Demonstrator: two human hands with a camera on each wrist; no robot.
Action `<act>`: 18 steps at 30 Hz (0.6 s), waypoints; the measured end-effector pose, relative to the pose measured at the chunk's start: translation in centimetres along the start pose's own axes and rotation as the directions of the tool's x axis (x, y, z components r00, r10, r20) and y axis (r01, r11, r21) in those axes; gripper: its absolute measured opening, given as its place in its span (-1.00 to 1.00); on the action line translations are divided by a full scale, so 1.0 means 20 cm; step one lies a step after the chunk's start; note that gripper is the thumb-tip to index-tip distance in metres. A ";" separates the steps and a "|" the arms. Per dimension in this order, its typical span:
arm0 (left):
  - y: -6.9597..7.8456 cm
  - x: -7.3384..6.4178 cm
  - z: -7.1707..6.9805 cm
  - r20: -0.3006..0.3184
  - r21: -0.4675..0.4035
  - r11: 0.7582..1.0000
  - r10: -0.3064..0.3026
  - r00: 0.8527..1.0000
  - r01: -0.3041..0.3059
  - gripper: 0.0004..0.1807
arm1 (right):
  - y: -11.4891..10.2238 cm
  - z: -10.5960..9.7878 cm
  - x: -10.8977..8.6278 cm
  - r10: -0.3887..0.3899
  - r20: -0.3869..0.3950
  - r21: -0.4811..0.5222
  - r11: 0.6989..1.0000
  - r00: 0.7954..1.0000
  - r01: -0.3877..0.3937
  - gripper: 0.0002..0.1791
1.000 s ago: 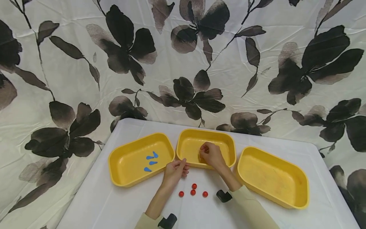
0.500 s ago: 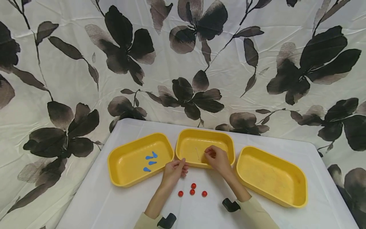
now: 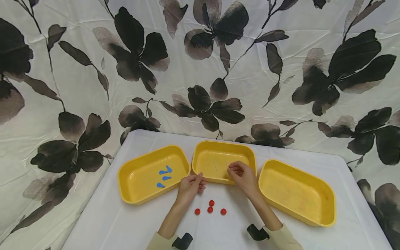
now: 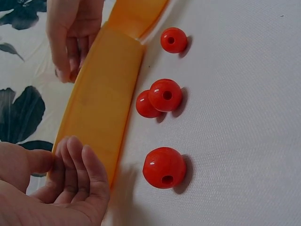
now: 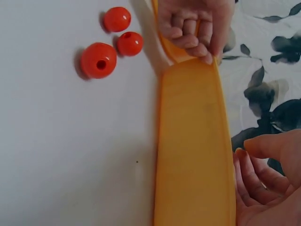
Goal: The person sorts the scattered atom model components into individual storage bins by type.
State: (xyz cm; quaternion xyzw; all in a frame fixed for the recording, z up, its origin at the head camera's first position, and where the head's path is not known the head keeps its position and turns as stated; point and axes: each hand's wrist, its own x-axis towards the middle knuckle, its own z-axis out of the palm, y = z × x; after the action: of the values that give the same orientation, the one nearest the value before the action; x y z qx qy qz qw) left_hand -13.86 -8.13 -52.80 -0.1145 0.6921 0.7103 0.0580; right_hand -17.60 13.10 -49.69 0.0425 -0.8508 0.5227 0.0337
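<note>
Left hand (image 3: 188, 189) holds the near left corner of the middle yellow tray (image 3: 225, 181), thumb and fingertips at its rim. In the left wrist view this hand's fingers curl beside the tray wall (image 4: 101, 94). Over the same tray's right part, the right hand (image 3: 243, 176) has thumb and forefinger tips close together. A faint thin pin (image 3: 226, 164) meets these fingertips; its lower end is hidden. Another thin, pale pin (image 3: 216, 168) lies on the tray floor, left of the right hand. The right wrist view shows the pinching right hand (image 5: 270, 174) behind the tray wall.
Several red beads (image 3: 210, 209) with holes lie on the white table (image 3: 125, 229) before the middle tray. A left yellow tray (image 3: 134, 170) holds several blue drop-shaped pieces (image 3: 167, 177). A third yellow tray (image 3: 297, 191) stands at the right. A floral cloth (image 3: 200, 69) hangs behind.
The right hand has moved a little to the right and toward the person inside the middle tray, uncovering the pin on its floor. The left hand has stayed at the corner.
</note>
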 end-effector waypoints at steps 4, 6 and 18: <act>0.01 -0.01 0.00 -0.002 0.002 1.000 -0.005 1.000 0.005 -0.58 | -0.01 -0.04 -0.03 0.041 -0.010 0.035 0.999 0.999 -0.040 -0.89; 0.02 -0.01 0.00 -0.001 0.005 1.000 -0.009 1.000 0.009 -0.58 | -0.01 -0.06 -0.05 0.061 -0.013 0.054 0.997 0.998 -0.060 -0.88; 0.04 -0.01 0.01 -0.003 0.011 1.000 -0.021 1.000 0.021 -0.57 | 0.01 -0.15 -0.11 0.097 -0.035 0.189 0.978 0.995 -0.088 -0.83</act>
State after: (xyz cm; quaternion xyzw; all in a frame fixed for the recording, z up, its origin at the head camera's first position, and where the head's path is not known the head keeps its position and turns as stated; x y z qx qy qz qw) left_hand -13.89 -8.00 -52.05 -0.1226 0.6949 0.7056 0.0651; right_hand -15.31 16.00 -48.64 -0.0058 -0.7981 0.6020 0.0241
